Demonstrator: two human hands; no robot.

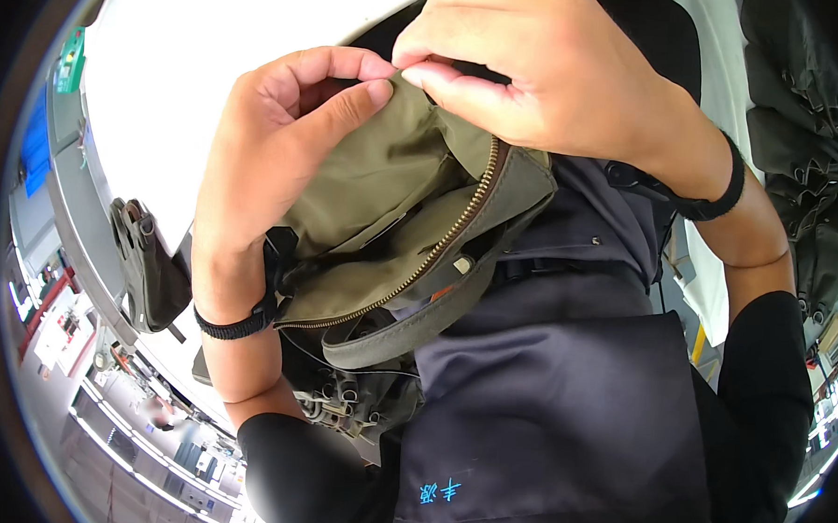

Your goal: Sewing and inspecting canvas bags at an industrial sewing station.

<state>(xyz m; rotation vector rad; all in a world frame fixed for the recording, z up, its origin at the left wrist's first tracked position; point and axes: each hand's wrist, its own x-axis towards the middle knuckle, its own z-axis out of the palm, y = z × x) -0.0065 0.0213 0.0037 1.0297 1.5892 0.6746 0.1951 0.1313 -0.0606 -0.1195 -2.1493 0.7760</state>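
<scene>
From the head view I logged both hands raised close under the camera, working on an olive-green zippered pouch (pixel 392 232) held against the front of the dark navy apron (pixel 562 408). The left hand (pixel 273 171) was curled around the pouch's upper left edge, thumb pressed along the fabric and the fingers (pixel 325 66) bent over the rim, so it was closed on the cloth. The right hand (pixel 540 70) came in from the upper right; its thumb and forefinger pinched the same top edge of the fabric, just touching the left thumb tip. I noted the brass-coloured zipper (pixel 438 244) running diagonally across the pouch and standing open, the mouth gaping toward the upper right; what lay inside was too dark to tell. A black band (pixel 239 324) sat on the left wrist and another black band (pixel 721 195) on the right wrist. Below the pouch, a dark green strap with buckles (pixel 348 394) hung against the body. To the left, a white table (pixel 193 74) with a grey edge curved through the view, with a dark holster-like piece (pixel 147 268) hanging at its rim. Dark garments (pixel 808 138) hung at the far right.
</scene>
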